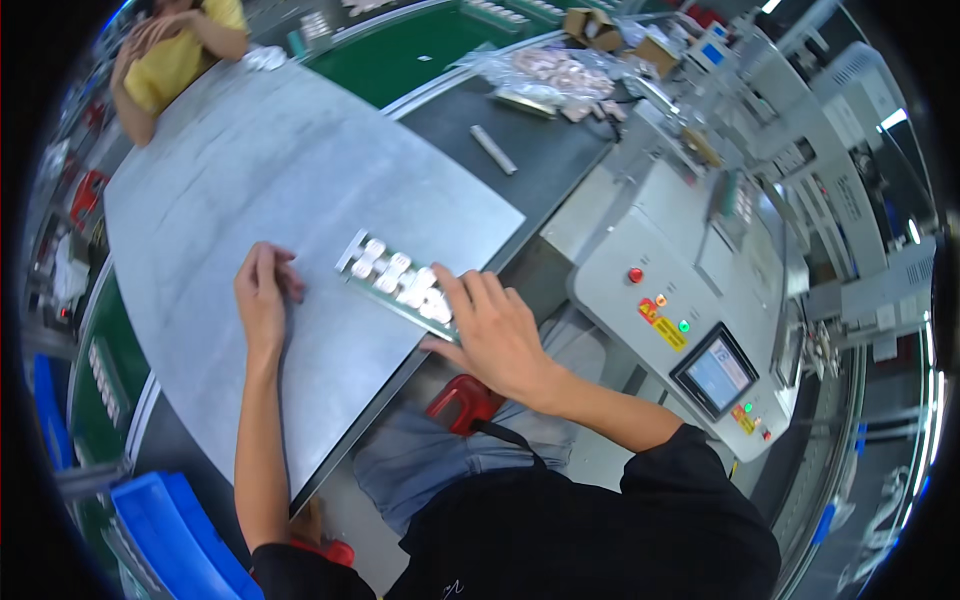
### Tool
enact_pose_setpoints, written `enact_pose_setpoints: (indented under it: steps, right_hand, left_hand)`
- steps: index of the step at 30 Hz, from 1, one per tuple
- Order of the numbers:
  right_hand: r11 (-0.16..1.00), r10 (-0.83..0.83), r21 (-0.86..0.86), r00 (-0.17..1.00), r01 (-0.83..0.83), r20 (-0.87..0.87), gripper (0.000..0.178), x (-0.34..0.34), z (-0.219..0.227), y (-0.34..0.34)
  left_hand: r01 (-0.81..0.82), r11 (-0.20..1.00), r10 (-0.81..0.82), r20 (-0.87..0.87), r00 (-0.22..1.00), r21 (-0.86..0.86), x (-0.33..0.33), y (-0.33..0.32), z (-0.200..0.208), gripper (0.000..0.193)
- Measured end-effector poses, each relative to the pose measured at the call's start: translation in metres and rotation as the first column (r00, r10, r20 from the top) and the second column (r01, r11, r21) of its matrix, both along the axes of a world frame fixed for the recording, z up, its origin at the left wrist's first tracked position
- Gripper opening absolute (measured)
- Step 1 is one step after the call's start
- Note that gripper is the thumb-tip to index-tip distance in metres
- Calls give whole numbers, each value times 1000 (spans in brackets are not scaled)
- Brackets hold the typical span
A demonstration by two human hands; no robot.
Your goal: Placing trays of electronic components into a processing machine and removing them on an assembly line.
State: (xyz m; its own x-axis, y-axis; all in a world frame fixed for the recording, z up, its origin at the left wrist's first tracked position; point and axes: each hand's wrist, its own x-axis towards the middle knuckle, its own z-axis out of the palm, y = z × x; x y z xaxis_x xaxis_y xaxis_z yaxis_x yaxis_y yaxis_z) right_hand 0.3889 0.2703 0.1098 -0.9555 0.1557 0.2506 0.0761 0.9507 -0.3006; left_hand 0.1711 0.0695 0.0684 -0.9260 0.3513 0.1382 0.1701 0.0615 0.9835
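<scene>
A narrow green tray (381,297) carrying several white rounded parts (402,262) lies across the near edge area of the grey tabletop. My right hand (500,335) grips its right end, fingers over the top and thumb at the near side by the table edge. To the left of the tray, my left hand (264,285) rests on the tabletop with its fingers loosely bent and slightly apart. Nothing shows in it, and a gap separates it from the tray.
The grey tabletop (230,200) stretches ahead. At right stands a machine with a touchscreen (714,371) and a red button (636,275). Bagged parts (560,75) lie beyond, near a green conveyor (400,55). A blue bin (180,535) is lower left. Another person (180,55) sits far left.
</scene>
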Motion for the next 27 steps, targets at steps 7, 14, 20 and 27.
enact_pose_setpoints:
  steps: [7, 14, 20, 27]
  right_hand:
    - [965, 17, -261, 999, -5, 43, 76, 44, 6, 27]
    - [740, -310, -597, 945, 310, 106, 74, 176, 43, 98]
    - [531, -839, -155, 492, 833, -233, 75, 310, 64, 171]
    - [27, -980, 22, 30, 999, -197, 90, 451, 44, 257]
  left_hand:
    - [-14, 1000, 14, 0, 1000, -17, 0, -3, -7, 40]
    - [28, 999, -29, -23, 999, -35, -6, 2, -17, 32]
    - [9, 996, -12, -30, 999, -90, -16, -8, -25, 32]
    - [10, 994, -16, -55, 998, -108, -13, -1, -22, 32]
